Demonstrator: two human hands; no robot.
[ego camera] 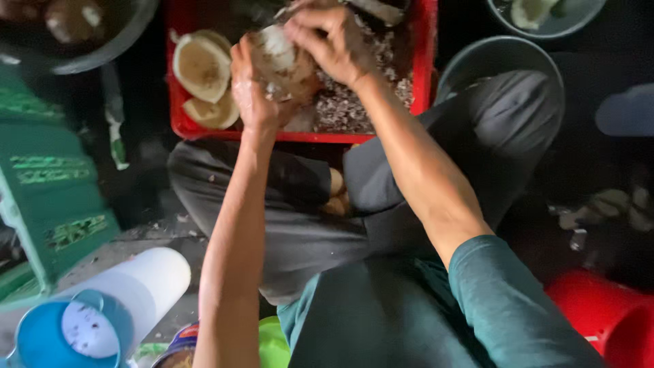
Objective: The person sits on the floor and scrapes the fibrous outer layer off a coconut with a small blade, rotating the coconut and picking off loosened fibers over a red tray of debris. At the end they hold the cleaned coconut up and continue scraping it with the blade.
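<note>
Head view: we gripped a coconut over the red crate, left hand cupping its side. Right hand clamped on top. Shell halves lay in the crate.

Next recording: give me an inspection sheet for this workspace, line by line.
Surface: red crate on dark ground, holding peel scraps.
Job's things: partly peeled coconut held over the crate.
Clutter: coconut shell halves in the crate; grey bowls; blue-capped white jug; green crate.
Grip: left hand cups the coconut; right hand presses on top.
Cables: nothing seen.
Surroundings: red tub; person seated cross-legged.
</note>
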